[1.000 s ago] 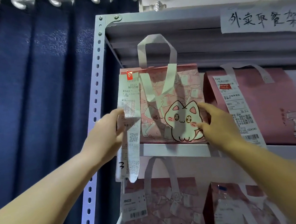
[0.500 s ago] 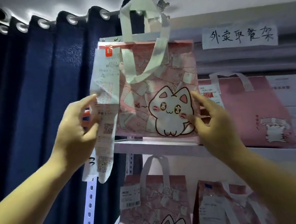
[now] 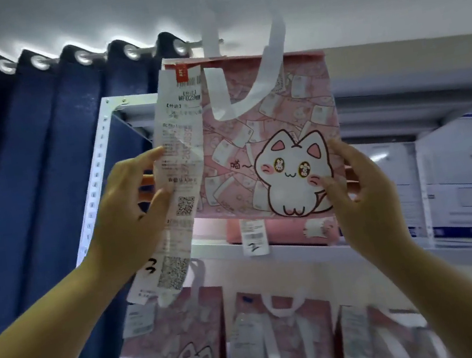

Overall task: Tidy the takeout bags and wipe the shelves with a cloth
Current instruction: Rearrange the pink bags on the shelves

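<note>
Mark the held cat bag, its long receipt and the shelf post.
cat bag (image 3: pixel 297 128), head view, pink front panel above the cat print.
receipt (image 3: pixel 180 120), head view, upper printed part of the strip.
shelf post (image 3: pixel 95 179), head view, middle of the perforated white upright.

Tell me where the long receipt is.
Head view, left of centre: the long receipt hangs down the left edge of the pink cat bag, pinched midway by the left hand, its tail dangling below the bag.
</note>
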`<control>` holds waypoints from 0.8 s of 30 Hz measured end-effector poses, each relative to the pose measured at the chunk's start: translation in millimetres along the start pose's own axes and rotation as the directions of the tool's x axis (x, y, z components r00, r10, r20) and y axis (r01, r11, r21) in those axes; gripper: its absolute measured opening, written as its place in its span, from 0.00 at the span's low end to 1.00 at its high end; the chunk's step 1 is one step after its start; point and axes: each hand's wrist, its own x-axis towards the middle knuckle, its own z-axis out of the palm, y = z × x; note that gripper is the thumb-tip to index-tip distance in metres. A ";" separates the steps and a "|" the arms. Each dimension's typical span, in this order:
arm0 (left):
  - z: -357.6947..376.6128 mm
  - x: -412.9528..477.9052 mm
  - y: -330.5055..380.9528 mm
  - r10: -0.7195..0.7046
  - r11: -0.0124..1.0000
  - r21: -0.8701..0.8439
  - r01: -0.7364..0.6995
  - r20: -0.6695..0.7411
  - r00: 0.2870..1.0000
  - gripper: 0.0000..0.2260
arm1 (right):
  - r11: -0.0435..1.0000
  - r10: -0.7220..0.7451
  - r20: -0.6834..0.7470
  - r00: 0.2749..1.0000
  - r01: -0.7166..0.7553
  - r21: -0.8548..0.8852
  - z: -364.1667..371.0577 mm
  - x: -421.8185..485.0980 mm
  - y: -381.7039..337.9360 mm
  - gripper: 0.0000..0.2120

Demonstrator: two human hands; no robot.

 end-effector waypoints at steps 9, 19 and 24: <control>127.5 -15.5 71.4 0.029 0.994 -0.113 -0.013 0.139 0.990 0.19 | 0.947 0.123 -0.125 0.985 -0.154 -0.281 -118.7 -11.6 64.2 0.22; 241.5 -29.9 91.6 0.090 0.985 -0.164 -0.044 0.288 0.953 0.21 | 0.851 0.276 -0.170 0.946 -0.323 -0.414 -187.8 -18.4 131.9 0.23; 289.7 -31.3 90.1 0.104 0.978 -0.206 -0.040 0.314 0.944 0.21 | 0.816 0.319 -0.190 0.929 -0.371 -0.444 -202.6 -15.0 165.4 0.23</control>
